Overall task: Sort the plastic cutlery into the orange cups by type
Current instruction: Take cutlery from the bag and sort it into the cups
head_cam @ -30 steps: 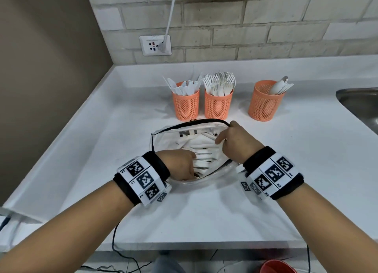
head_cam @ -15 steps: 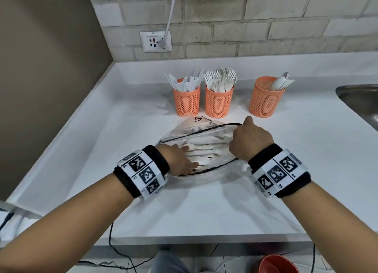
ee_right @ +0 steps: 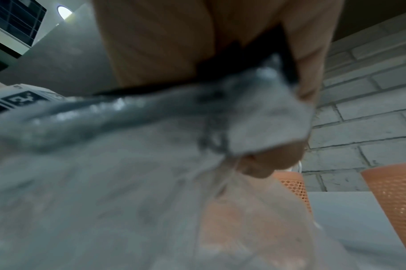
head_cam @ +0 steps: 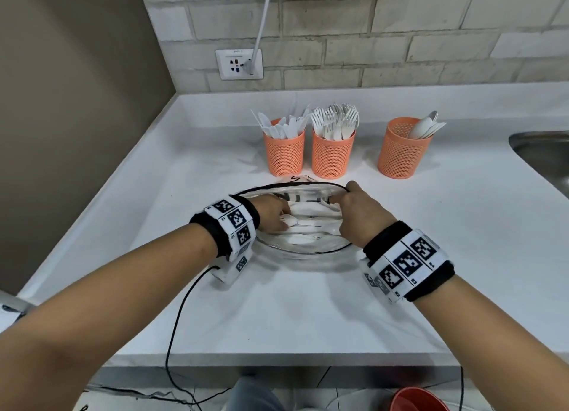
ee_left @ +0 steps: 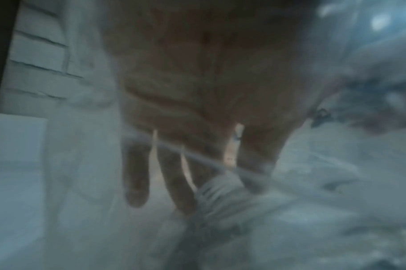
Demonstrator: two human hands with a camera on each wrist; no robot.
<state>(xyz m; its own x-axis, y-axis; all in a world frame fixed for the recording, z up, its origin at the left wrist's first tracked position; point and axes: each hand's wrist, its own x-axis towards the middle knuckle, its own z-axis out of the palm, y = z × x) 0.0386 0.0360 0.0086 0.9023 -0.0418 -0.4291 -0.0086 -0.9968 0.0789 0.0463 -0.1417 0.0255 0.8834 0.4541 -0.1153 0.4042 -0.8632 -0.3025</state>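
Note:
Three orange mesh cups stand at the back of the white counter: the left cup [head_cam: 284, 152] holds knives, the middle cup [head_cam: 333, 153] forks, the right cup [head_cam: 401, 152] a few spoons. In front of them lies a clear zip bag [head_cam: 304, 241] with white cutlery inside. My left hand [head_cam: 274, 215] is inside the bag's mouth, fingers [ee_left: 137, 179] stretched out over the pieces, beside a white spoon [head_cam: 290, 220]. My right hand [head_cam: 357, 213] pinches the bag's upper rim and holds it up; the right wrist view shows that pinch [ee_right: 290, 142] on the crumpled plastic [ee_right: 128, 182].
A steel sink [head_cam: 542, 152] cuts into the counter at the right. On the brick wall behind is an outlet [head_cam: 239, 63] with a white cable plugged in. A brown wall closes the left side. A black cable [head_cam: 175, 327] hangs over the front edge, and a red container [head_cam: 415, 400] sits below.
The bag's mouth has dropped from upright to nearly flat. My right hand has drawn the rim to the right, and my left hand has slid along the cutlery inside.

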